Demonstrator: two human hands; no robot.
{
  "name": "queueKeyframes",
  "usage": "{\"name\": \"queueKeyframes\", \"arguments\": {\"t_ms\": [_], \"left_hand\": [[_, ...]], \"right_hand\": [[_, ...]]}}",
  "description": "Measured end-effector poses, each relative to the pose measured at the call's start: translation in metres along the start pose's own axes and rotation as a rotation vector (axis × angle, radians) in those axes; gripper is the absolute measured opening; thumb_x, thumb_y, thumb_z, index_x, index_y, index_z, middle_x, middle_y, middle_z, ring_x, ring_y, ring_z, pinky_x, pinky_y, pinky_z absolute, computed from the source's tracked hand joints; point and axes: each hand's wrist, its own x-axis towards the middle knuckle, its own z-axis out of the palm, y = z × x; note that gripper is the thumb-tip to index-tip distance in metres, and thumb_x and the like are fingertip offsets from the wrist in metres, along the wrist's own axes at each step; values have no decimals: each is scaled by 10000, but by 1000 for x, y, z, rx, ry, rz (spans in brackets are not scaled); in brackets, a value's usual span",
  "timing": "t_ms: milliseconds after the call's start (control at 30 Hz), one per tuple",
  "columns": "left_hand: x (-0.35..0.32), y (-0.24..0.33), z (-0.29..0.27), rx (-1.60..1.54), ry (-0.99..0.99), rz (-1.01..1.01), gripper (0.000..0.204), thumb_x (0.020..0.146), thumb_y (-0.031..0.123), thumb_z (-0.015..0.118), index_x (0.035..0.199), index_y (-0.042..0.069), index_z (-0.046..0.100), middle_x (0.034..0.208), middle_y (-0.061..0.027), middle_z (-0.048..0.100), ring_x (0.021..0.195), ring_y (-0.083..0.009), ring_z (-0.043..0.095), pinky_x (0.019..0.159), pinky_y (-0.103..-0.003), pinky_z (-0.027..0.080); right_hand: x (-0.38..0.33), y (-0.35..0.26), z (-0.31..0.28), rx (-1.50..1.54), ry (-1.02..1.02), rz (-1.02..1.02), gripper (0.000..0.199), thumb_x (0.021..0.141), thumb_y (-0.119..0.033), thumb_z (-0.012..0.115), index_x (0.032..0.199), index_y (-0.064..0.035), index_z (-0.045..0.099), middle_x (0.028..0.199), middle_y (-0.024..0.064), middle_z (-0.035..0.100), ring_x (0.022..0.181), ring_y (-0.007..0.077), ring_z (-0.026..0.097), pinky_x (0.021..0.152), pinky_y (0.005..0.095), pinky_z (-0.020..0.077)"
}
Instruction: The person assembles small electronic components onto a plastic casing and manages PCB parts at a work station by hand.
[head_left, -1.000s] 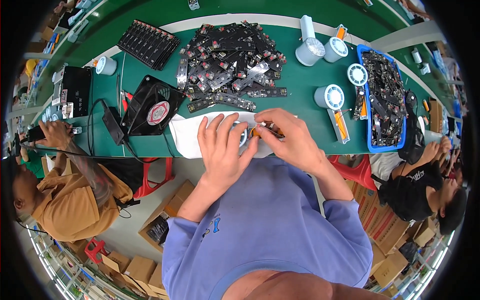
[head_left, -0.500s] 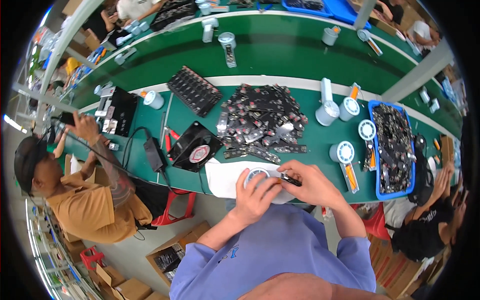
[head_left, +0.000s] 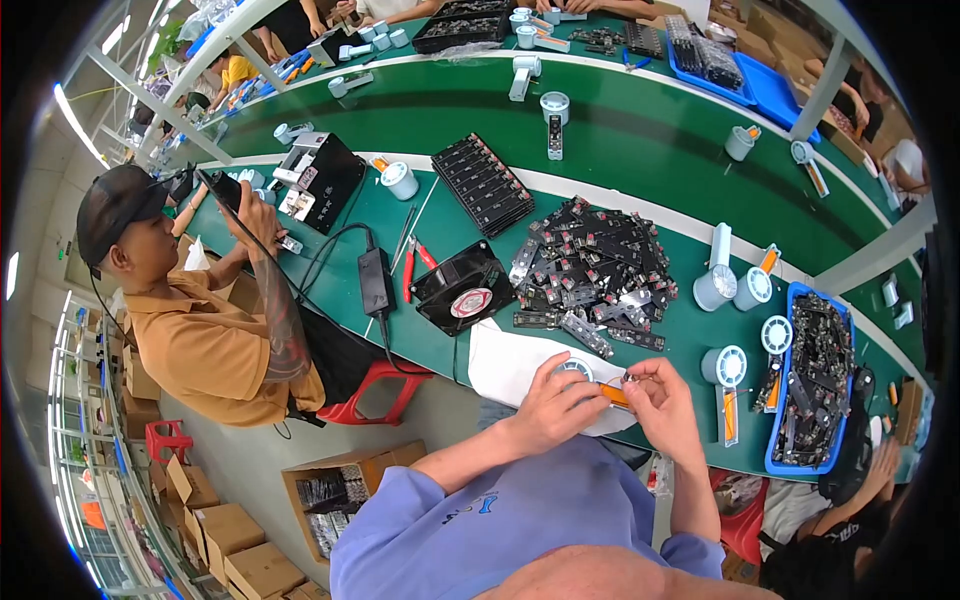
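The small orange part point(head_left: 615, 394) sits pinched between my hands just above the white sheet point(head_left: 510, 365). My left hand point(head_left: 555, 400) curls closed on it, also touching a round white piece; my right hand point(head_left: 660, 395) grips its far end. I judge assembly midway: beyond the sheet, the black parts pile point(head_left: 590, 270) remains large.

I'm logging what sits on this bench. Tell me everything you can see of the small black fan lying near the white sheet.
The black fan is a square, plastic-looking frame with a round opening, dark blades and a pale round hub label with red on it. It lies flat, face up and turned cornerwise, on the green table. A dark cable leaves its lower edge. Red-handled pliers lie just left of it; the white sheet lies below; the pile of black parts begins at its right. No hand touches it.
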Motion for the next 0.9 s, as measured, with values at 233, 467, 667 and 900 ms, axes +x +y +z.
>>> {"name": "queueKeyframes", "arguments": {"t_ms": [233,467,667,900], "left_hand": [[19,-3,-9,-38,-13,-154,237,745,50,822,961,121,756,901,6,696,923,-208,650,1140,-542,372],[28,-4,-1,-88,-34,-263,191,760,49,823,926,94,740,873,3,689,929,-206,640,1099,-491,403],[28,3,3,-78,-19,-260,199,755,42,832,923,94,740,872,5,691,922,-203,644,1087,-480,418],[23,5,2,-73,-16,-256,195,760,49,832,927,95,743,881,6,697,926,-203,645,1081,-475,425]], "right_hand": [[0,2,10,-153,121,-120,228,972,-56,737,1175,27,674,1036,98,766,943,127,719,817,282,576],[-1,-6,14,21,127,30,254,985,-107,736,1196,26,689,1031,91,774,953,134,739,821,284,583],[-6,-3,15,-13,117,72,218,994,-107,733,1169,22,712,979,73,775,913,109,730,770,265,572],[-10,2,17,34,109,57,216,993,-98,740,1169,27,717,944,60,772,869,85,712,726,252,556]]}}
